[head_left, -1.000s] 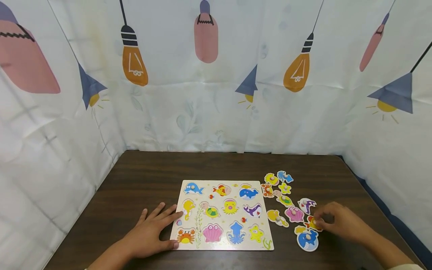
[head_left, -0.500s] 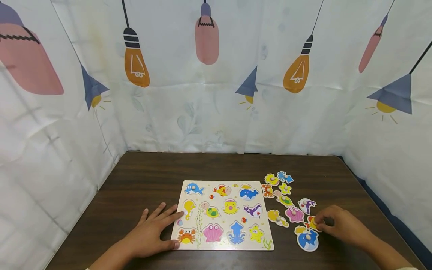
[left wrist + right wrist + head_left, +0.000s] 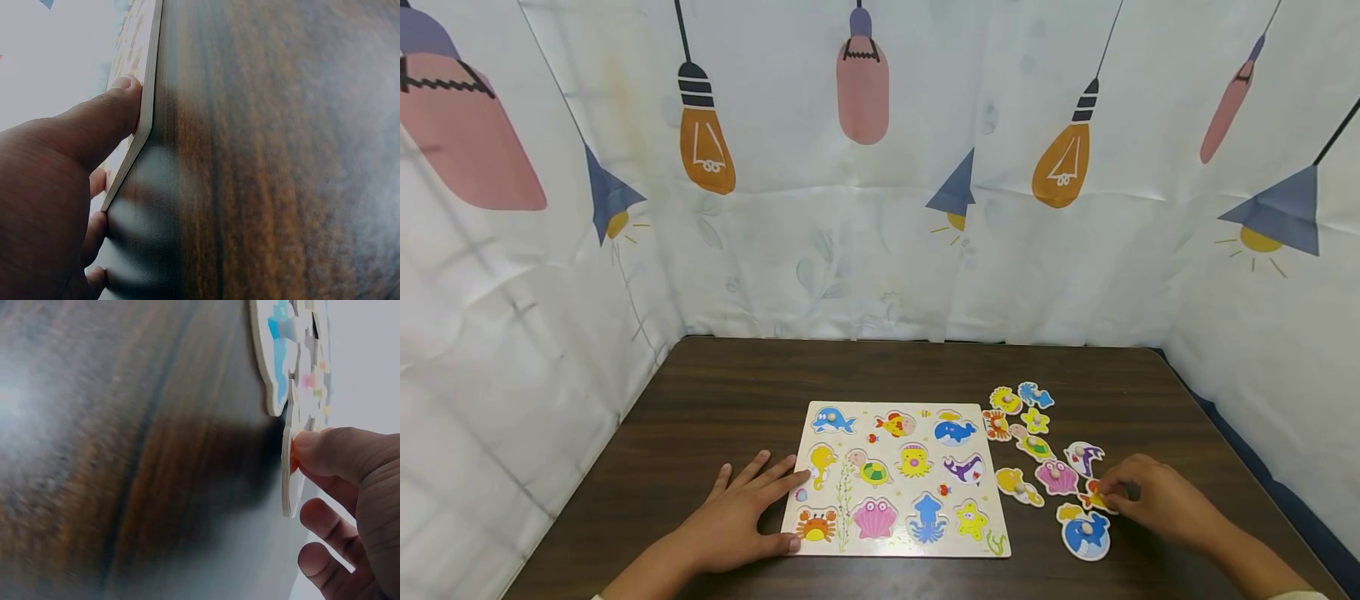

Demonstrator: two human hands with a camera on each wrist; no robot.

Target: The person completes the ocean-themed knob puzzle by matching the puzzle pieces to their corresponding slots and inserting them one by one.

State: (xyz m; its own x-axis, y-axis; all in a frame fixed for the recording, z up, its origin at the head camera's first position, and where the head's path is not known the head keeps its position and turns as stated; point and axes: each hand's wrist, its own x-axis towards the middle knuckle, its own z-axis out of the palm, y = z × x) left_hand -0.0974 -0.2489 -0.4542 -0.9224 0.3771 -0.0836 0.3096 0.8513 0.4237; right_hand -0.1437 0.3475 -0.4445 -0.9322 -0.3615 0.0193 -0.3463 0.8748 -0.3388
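Note:
My left hand (image 3: 737, 517) lies with fingers spread on the left edge of a pale wooden puzzle board (image 3: 902, 512) printed with sea animals. Its thumb rests at the near left corner, also seen in the left wrist view. A blue dolphin piece (image 3: 832, 418) with a knob sits in the board's top left spot. Right of the board, my right hand (image 3: 1165, 500) pinches a red and yellow fish puzzle piece (image 3: 1093, 495) between thumb and index finger. The fingertips partly cover it. In the right wrist view the fish piece (image 3: 288, 487) is seen edge-on, close over the table.
Loose knobbed pieces surround the fish: a blue whale (image 3: 1086, 533), a pink shell (image 3: 1057, 477), a purple whale (image 3: 1083, 457) and a yellow seahorse (image 3: 1019, 486). A turtle (image 3: 1033, 446), crab (image 3: 997, 425) and starfish (image 3: 1035, 420) lie farther back on the brown table (image 3: 745, 375).
My right thumb and index finger have drawn slightly closer around the fish piece. The left hand and the board have stayed in place; the head view has shifted slightly.

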